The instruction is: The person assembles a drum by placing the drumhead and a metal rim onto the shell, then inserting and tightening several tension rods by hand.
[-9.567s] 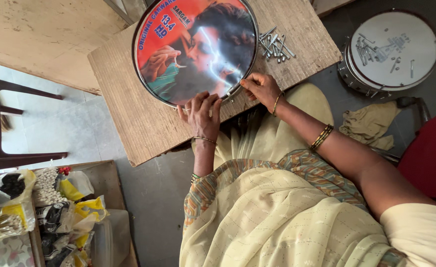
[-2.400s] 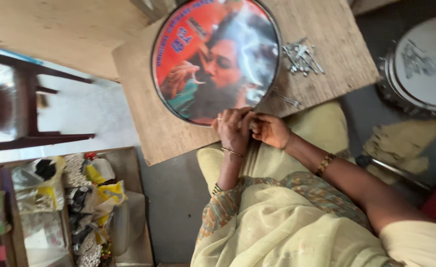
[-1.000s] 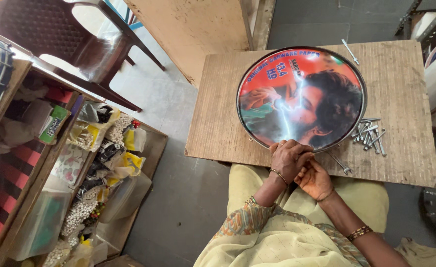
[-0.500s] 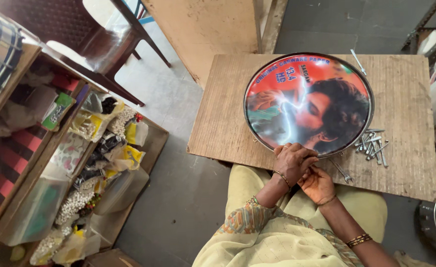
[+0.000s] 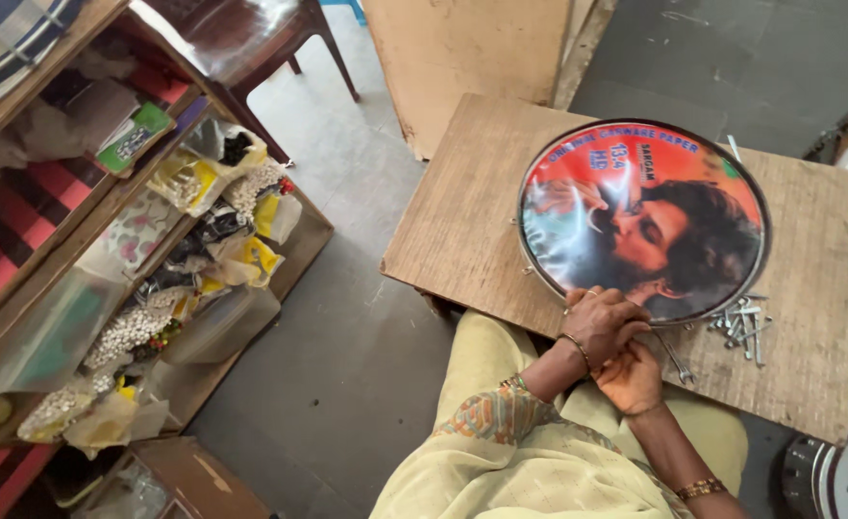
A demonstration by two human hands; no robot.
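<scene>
Working with both hands at the near rim of a round frame drum [image 5: 643, 219] lying flat on a wooden bench [image 5: 462, 231].

Left hand [image 5: 605, 325] rests curled over the drum's rim; right hand [image 5: 630, 379] sits just beneath it, touching, its grip narrow around a slim metal spanner [image 5: 674, 358] that lies on the bench. Whether the left hand's grip holds anything cannot be told. A small heap of metal bolts [image 5: 743, 323] lies just beside the drum's right edge. Open shelves [image 5: 107, 288] with plastic packets stand well apart, to the left.
</scene>
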